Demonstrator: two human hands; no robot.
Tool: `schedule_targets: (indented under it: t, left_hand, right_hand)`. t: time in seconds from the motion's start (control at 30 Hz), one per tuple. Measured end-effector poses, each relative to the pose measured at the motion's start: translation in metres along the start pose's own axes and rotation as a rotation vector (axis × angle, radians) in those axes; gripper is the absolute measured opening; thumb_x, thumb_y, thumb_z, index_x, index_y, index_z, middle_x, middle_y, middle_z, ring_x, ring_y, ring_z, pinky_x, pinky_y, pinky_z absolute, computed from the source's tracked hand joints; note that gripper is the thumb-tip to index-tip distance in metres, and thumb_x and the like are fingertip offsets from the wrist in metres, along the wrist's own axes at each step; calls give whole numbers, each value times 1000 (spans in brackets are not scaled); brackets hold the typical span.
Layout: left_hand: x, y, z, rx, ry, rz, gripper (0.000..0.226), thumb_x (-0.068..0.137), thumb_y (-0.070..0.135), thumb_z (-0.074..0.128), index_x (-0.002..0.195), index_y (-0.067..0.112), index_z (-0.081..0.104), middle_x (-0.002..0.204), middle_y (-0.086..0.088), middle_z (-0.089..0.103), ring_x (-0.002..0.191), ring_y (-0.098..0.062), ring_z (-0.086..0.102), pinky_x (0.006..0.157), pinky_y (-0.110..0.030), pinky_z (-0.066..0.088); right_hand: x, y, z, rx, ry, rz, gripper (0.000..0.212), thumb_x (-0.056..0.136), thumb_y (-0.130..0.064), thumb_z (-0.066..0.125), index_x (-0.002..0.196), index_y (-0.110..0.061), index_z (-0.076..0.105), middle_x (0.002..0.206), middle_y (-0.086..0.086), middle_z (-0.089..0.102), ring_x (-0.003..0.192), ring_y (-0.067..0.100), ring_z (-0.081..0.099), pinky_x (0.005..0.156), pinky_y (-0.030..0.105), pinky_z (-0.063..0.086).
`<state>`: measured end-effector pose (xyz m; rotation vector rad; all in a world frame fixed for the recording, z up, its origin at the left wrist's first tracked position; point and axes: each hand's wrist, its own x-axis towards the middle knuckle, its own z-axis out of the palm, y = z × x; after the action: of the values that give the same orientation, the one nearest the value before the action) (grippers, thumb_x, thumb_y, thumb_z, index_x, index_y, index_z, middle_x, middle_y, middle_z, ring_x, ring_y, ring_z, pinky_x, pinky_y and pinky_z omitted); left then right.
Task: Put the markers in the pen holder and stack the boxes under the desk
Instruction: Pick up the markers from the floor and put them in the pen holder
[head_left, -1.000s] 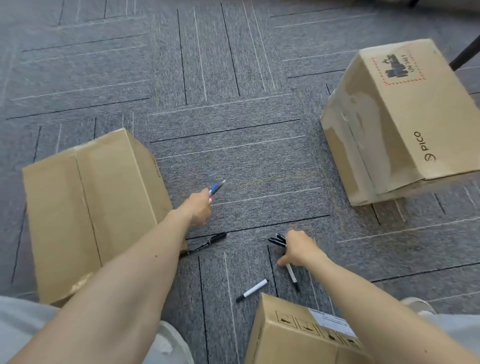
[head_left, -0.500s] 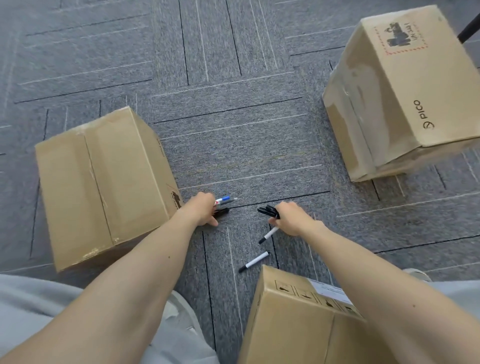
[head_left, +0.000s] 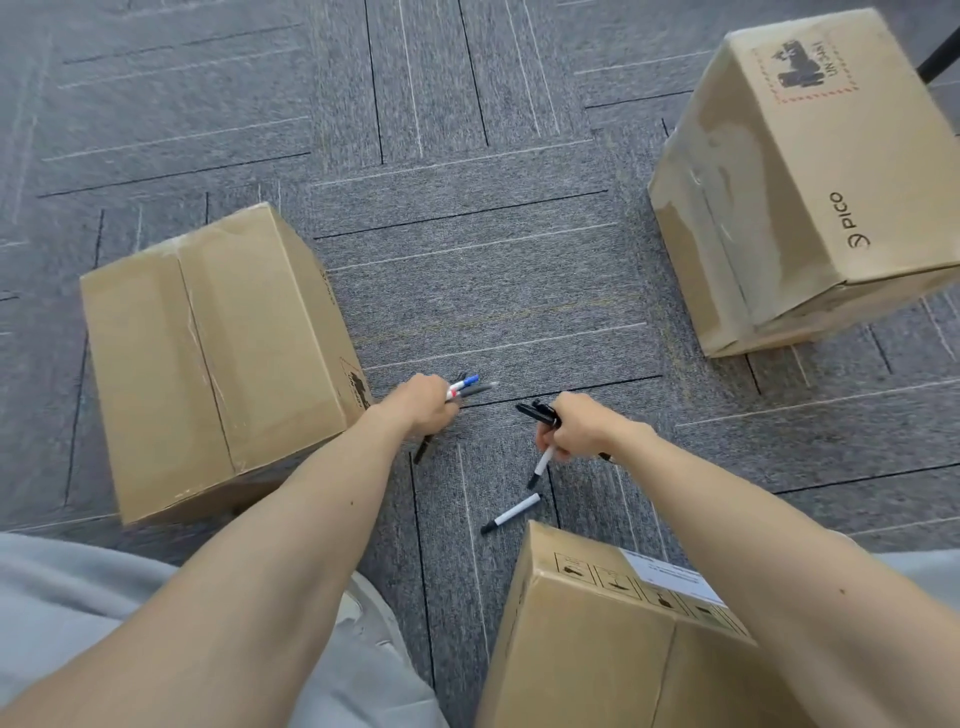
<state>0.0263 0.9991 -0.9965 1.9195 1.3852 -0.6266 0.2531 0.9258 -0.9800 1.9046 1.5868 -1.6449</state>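
Lying beside the near box (head_left: 597, 639): one loose marker (head_left: 510, 514), uncollected. Beyond it, markers (head_left: 465, 387) are clasped in left hand (head_left: 423, 408) and right hand (head_left: 576, 428), presumably bundled for one carry.

I see the grey carpet-tile floor (head_left: 493, 291) carrying the left box (head_left: 208, 364), the far right box (head_left: 810, 182), the near box (head_left: 597, 649), and a white marker (head_left: 510, 514) lying just beside the near box.
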Motion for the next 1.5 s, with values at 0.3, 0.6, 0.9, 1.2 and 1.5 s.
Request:
schedule_targets:
  t: [0.3,0.6,0.9,1.2,1.5]
  left_hand:
    - [-11,35,4,-750,-146,46,12,101,13,49,91,8,47,70,-8,68,65,-19,66,59,-30,51]
    - [-4,46,57,-242,-151,97,35,90,40,68,76,16,46,71,-6,58,57,-19,46,54,-30,37]
    - [-15,63,80,134,-160,206,38,78,43,77,83,8,62,73,-3,60,59,-17,52,55,-31,48]
    - [-18,70,77,251,-181,313,16,88,21,59,76,10,57,75,-8,62,58,-22,55,50,-31,49]
    - [16,60,25,-311,-63,135,21,98,23,53,81,11,53,70,-4,56,52,-15,47,49,-27,42]
  right_hand:
    - [3,7,-15,534,169,59,22,91,14,47,86,9,68,92,29,71,74,25,72,76,34,62]
    - [-1,47,-35,476,503,263,16,98,-5,54,101,4,67,80,20,71,40,10,63,40,17,51]
    - [1,46,-24,297,439,231,25,100,-26,56,93,-2,58,75,8,59,57,19,48,48,28,36]
    - [5,45,-25,287,295,241,28,101,-29,52,96,-3,58,71,7,52,56,18,39,51,31,29]
    - [8,35,-36,433,246,131,24,104,-26,41,97,-8,54,75,5,47,54,14,36,52,30,33]
